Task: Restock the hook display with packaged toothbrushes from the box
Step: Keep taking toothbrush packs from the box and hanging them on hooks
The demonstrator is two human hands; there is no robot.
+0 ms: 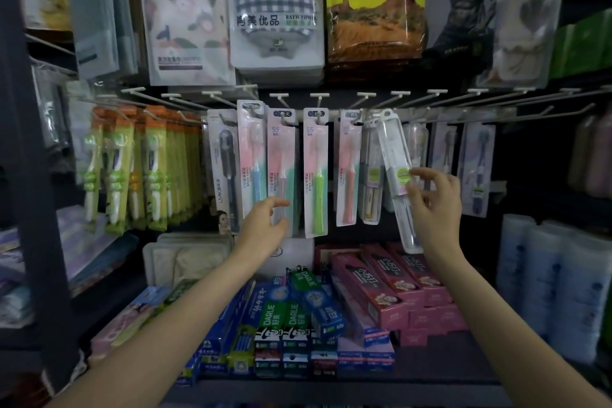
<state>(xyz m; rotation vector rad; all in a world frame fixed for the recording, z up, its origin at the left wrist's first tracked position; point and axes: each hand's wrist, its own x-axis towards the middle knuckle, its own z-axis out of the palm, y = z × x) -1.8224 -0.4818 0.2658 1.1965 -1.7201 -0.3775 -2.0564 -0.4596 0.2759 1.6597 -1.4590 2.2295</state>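
**Clear toothbrush pack at the hooks**

The right hand (433, 200) pinches a clear toothbrush pack (397, 175) between thumb and fingertips — the pack hangs tilted, its top at a white hook (385, 113) in the hook row, beside another clear pack. The left hand (265, 219), fingers loosely curled, rests against the lower end of a pink-carded toothbrush pack (281, 162). Toothpaste boxes (298, 318) lie on the shelf below.

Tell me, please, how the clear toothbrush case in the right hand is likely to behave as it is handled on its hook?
The clear toothbrush case looks like stiff moulded plastic, so it probably keeps its shape. It hangs tilted from the hook, so it may swing if nudged. Its glossy surface could be slippery; the right hand pinches it by the edge.
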